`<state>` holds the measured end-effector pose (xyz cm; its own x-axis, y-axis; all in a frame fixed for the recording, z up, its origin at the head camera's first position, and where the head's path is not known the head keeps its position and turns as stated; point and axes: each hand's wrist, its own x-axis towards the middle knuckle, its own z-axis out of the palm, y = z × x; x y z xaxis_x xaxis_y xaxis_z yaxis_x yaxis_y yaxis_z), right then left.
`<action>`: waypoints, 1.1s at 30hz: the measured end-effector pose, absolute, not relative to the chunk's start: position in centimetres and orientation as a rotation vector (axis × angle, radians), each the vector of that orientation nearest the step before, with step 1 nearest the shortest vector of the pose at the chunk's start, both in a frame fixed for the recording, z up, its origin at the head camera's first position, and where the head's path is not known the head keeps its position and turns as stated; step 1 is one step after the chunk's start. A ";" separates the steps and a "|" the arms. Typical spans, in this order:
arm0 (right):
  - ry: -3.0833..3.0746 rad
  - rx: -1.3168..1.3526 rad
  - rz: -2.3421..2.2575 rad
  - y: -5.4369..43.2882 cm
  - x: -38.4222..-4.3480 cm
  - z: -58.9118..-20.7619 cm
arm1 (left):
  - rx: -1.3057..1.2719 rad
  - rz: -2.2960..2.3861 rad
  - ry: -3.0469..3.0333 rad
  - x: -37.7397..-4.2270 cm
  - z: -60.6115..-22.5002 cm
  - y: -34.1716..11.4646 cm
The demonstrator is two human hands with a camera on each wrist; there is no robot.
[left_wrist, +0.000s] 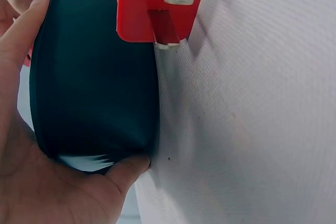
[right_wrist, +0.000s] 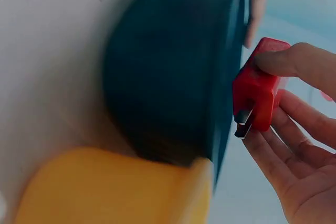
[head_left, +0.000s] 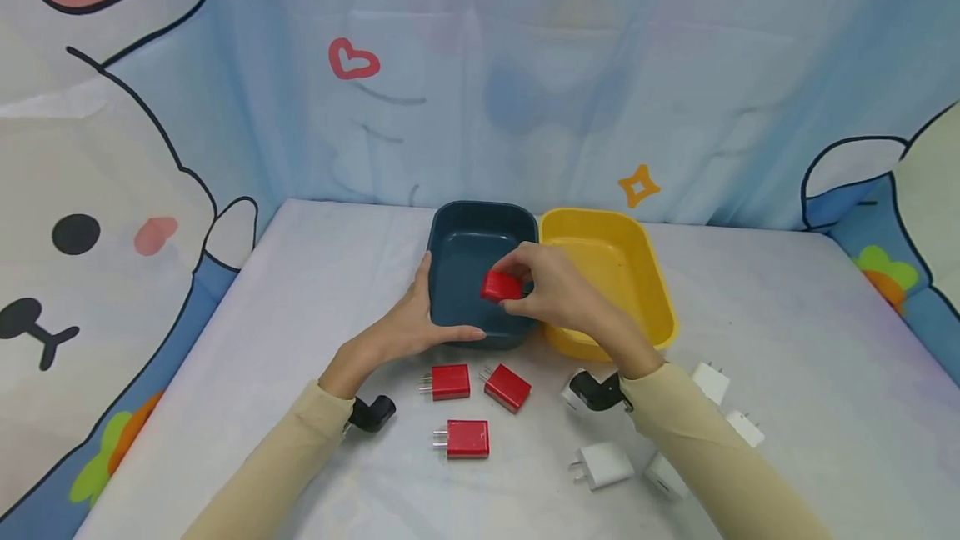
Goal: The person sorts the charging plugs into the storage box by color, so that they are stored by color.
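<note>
My right hand (head_left: 551,286) pinches a red charger plug (head_left: 500,286) between thumb and fingertips, over the front right part of a dark blue bin (head_left: 457,248). In the right wrist view, the plug's metal prongs (right_wrist: 243,124) point down past the bin's rim. My left hand (head_left: 412,319) rests at the bin's front left corner, its fingers straight along the left side and its thumb along the front edge. In the left wrist view, the thumb (left_wrist: 128,171) touches the bin's front wall. Several red charger plugs (head_left: 468,439) lie in front of the bin.
A yellow bin (head_left: 615,257) stands right beside the dark blue one. Several white charger plugs (head_left: 606,465) lie at the front right, some partly behind my right forearm. A printed curtain (head_left: 480,90) hangs behind the white-covered table (head_left: 337,273).
</note>
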<state>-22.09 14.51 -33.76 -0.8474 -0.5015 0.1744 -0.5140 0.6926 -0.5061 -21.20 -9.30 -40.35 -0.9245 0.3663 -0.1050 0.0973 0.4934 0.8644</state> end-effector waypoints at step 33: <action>-3.110 0.913 0.438 12.3 -23.3 -36.6 | 0.383 1.396 2.470 -21.1 -40.4 -9.4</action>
